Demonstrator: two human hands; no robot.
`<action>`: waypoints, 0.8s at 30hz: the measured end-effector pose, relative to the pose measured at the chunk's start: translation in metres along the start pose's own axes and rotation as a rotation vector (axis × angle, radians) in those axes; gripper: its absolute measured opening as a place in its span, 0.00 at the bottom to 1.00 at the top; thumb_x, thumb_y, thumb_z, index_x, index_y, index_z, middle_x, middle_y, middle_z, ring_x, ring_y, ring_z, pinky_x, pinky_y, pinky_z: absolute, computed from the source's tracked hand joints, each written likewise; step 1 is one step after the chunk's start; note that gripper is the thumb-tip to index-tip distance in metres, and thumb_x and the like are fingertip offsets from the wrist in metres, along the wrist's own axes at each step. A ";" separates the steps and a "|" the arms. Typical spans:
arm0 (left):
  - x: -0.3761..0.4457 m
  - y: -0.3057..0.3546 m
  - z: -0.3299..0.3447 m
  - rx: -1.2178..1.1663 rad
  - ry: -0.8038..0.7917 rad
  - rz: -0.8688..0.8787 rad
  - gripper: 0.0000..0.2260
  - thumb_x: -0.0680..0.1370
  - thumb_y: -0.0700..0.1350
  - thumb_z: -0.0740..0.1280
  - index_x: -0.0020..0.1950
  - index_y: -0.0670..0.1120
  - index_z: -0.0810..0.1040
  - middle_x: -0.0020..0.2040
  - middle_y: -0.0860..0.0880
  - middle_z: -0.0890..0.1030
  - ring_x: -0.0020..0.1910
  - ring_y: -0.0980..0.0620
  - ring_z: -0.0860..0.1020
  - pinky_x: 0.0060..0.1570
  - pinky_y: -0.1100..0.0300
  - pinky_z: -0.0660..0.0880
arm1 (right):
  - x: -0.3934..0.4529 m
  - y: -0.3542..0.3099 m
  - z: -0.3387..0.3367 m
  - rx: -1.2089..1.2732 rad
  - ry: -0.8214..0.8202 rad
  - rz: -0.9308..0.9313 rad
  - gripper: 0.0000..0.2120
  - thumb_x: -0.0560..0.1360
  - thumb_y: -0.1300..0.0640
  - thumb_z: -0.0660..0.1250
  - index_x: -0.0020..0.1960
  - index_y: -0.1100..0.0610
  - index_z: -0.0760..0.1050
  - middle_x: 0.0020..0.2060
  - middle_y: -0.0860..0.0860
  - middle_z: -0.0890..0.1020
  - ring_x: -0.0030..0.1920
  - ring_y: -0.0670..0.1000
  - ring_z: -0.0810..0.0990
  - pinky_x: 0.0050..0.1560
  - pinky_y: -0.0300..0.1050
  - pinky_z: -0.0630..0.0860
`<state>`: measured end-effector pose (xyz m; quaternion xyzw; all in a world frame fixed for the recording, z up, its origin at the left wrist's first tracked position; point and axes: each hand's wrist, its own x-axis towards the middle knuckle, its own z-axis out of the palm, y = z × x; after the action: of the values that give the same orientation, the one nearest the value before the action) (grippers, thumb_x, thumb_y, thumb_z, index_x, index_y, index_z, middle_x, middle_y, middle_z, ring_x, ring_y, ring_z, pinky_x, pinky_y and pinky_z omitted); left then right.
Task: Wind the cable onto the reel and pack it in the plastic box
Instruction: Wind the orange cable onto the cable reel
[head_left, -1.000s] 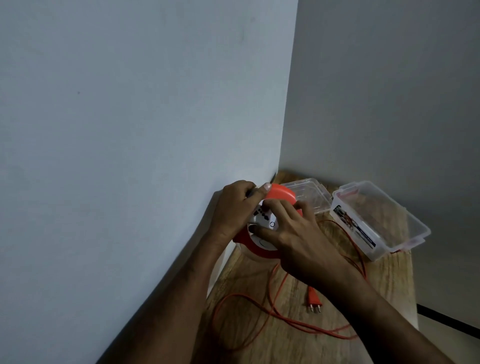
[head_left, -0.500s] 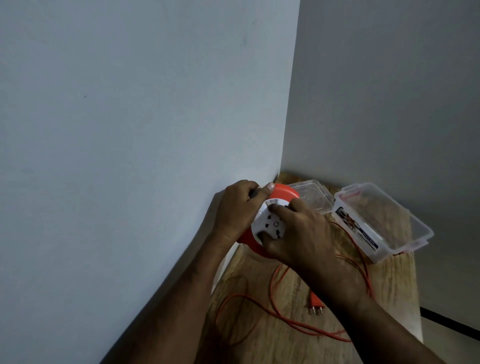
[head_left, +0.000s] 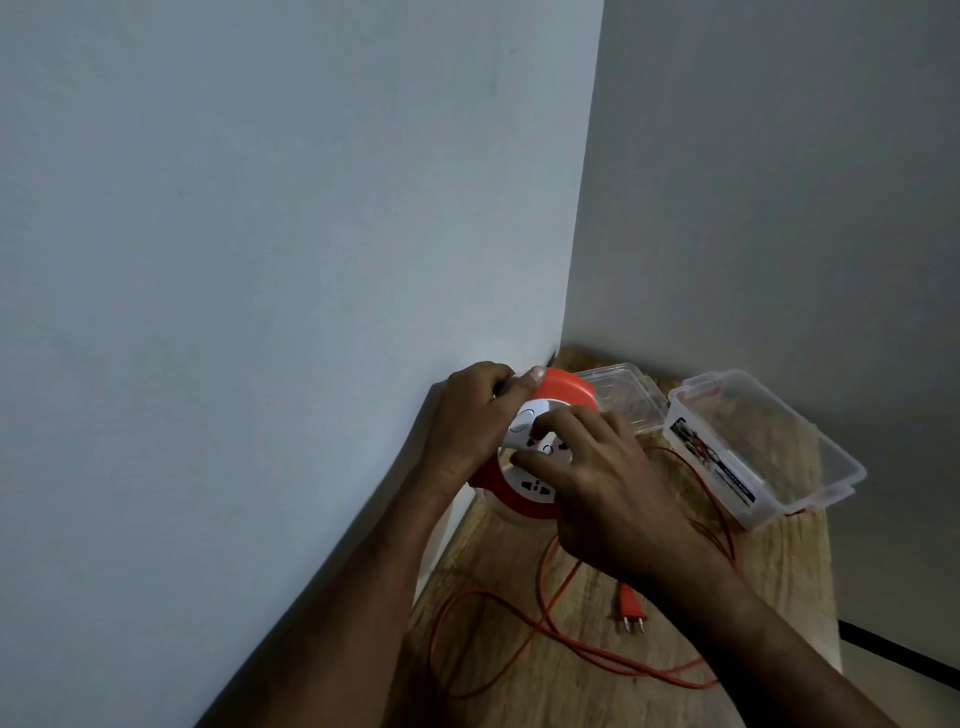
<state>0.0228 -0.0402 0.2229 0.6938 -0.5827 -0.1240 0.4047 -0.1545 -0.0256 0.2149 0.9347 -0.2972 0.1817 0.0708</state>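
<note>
An orange cable reel (head_left: 566, 391) with a white socket face stands tilted on the wooden table (head_left: 582, 686). My left hand (head_left: 470, 421) grips its upper left rim, thumb on the orange edge. My right hand (head_left: 602, 478) lies over the white face, fingertips curled onto its centre. Loose orange cable (head_left: 540, 618) loops over the table in front, ending in an orange plug (head_left: 629, 612). The clear plastic box (head_left: 810, 499) sits open to the right.
The box's clear lid (head_left: 628, 397) lies behind the reel. Grey walls close in the table on the left and at the back. The table's right edge drops off beyond the box; a dark strip (head_left: 898, 652) runs below it.
My right hand has shifted on the reel's face, and the white socket face has turned, with a second socket showing below. The cable loops have shifted slightly.
</note>
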 end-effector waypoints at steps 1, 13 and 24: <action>0.000 -0.001 0.002 -0.015 0.004 0.000 0.19 0.80 0.60 0.64 0.43 0.45 0.82 0.38 0.52 0.83 0.35 0.58 0.79 0.36 0.73 0.70 | 0.000 0.001 0.001 -0.031 -0.058 -0.006 0.28 0.65 0.56 0.77 0.64 0.49 0.76 0.65 0.55 0.73 0.66 0.58 0.70 0.62 0.60 0.70; 0.001 -0.006 0.012 -0.072 -0.022 0.022 0.20 0.79 0.61 0.65 0.41 0.46 0.81 0.37 0.51 0.81 0.38 0.54 0.80 0.42 0.61 0.78 | 0.008 0.000 0.003 -0.021 -0.040 0.127 0.33 0.57 0.46 0.81 0.61 0.50 0.80 0.56 0.57 0.77 0.53 0.57 0.77 0.49 0.56 0.77; -0.001 -0.007 0.012 -0.036 -0.028 0.028 0.21 0.78 0.63 0.64 0.43 0.46 0.82 0.40 0.50 0.84 0.39 0.55 0.80 0.46 0.58 0.80 | 0.007 -0.016 0.011 0.129 0.029 0.407 0.30 0.64 0.42 0.77 0.60 0.57 0.81 0.47 0.56 0.85 0.38 0.57 0.85 0.36 0.47 0.81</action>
<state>0.0196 -0.0449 0.2101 0.6763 -0.5957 -0.1383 0.4105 -0.1365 -0.0187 0.2076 0.8552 -0.4667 0.2244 -0.0229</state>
